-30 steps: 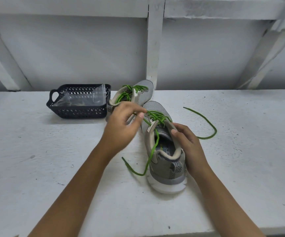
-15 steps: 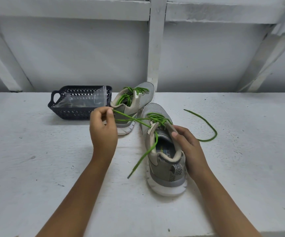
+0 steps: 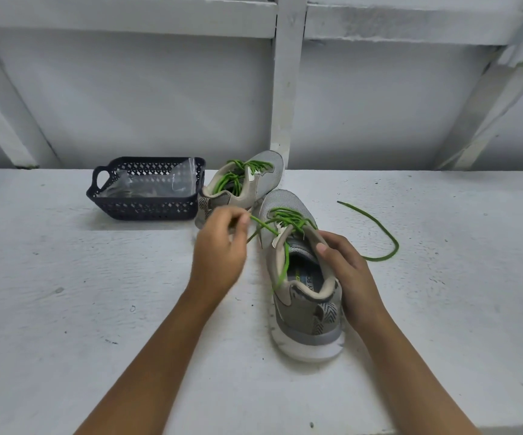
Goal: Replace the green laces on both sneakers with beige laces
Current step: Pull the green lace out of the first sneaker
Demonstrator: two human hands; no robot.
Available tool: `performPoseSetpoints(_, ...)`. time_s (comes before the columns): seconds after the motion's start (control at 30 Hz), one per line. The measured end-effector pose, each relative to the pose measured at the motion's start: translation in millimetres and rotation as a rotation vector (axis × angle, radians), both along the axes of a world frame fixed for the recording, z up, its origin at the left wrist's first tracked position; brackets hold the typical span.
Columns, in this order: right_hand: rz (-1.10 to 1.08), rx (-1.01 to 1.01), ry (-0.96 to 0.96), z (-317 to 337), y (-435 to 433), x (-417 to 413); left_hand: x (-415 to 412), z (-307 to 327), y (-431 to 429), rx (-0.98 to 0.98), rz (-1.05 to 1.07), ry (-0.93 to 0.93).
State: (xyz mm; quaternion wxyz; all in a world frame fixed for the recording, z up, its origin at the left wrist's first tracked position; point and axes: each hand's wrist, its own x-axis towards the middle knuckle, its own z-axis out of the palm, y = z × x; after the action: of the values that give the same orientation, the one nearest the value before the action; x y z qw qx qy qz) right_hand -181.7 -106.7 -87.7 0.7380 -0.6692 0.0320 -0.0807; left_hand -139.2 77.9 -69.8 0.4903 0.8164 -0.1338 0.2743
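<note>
A grey sneaker (image 3: 301, 312) stands on the white table with its heel toward me, still threaded with a green lace (image 3: 288, 218). My right hand (image 3: 345, 271) grips the sneaker's right collar. My left hand (image 3: 222, 246) pinches a strand of that lace just left of the eyelets. The lace's other end (image 3: 379, 227) curls loose on the table to the right. A second grey sneaker (image 3: 247, 186) with green laces lies behind, toe against the wall post.
A dark plastic basket (image 3: 147, 205) with a clear plastic bag (image 3: 156, 185) inside sits at the back left, next to the second sneaker. A white wall with a vertical post (image 3: 287, 89) runs behind the table.
My left hand drew the lace out to the left, then came back toward the sneaker's eyelets. The lace end that hung left of the sneaker now lies inside it. My right hand stayed on the collar.
</note>
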Motion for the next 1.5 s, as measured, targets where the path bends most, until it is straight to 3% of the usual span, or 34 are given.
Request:
performPoseSetpoints(0.1, -0.003, 0.002, -0.02, 1, 1, 0, 4, 3, 9, -0.14, 0.143, 0.051)
performPoseSetpoints(0.27, -0.001, 0.006, -0.012, 1, 1, 0, 0, -5, 5, 0.194, 0.053, -0.194)
performPoseSetpoints(0.37, 0.008, 0.016, -0.024, 2, 1, -1, -3, -8, -6, 0.281, -0.119, -0.154)
performPoseSetpoints(0.5, 0.004, 0.004, -0.018, 2, 0, -1, -5, -7, -9, 0.187, -0.187, -0.032)
performPoseSetpoints(0.6, 0.007, 0.001, 0.005, 0, -1, -1, -2, 0, -3, 0.043, -0.082, -0.037)
performPoseSetpoints(0.7, 0.009, -0.005, 0.008, -1, -1, 0, 0, 4, 7, 0.017, -0.018, -0.048)
performPoseSetpoints(0.9, 0.0, -0.017, 0.009, -1, -1, 0, 2, 11, 23, -0.152, 0.067, 0.059)
performPoseSetpoints(1.07, -0.001, -0.057, -0.022, 2, -1, 0, -1, 20, 36, -0.174, 0.002, 0.023)
performPoseSetpoints(1.23, -0.176, -0.223, 0.041, 15, -10, 17, 4, 23, 25, -0.018, -0.057, -0.004)
performPoseSetpoints(1.4, -0.003, -0.555, 0.095, 29, -19, 42, 15, 14, -1, 0.302, -0.212, 0.169)
performPoseSetpoints(1.5, 0.023, -0.598, 0.096, 31, -16, 46, 18, 11, -13, 0.357, -0.238, 0.256)
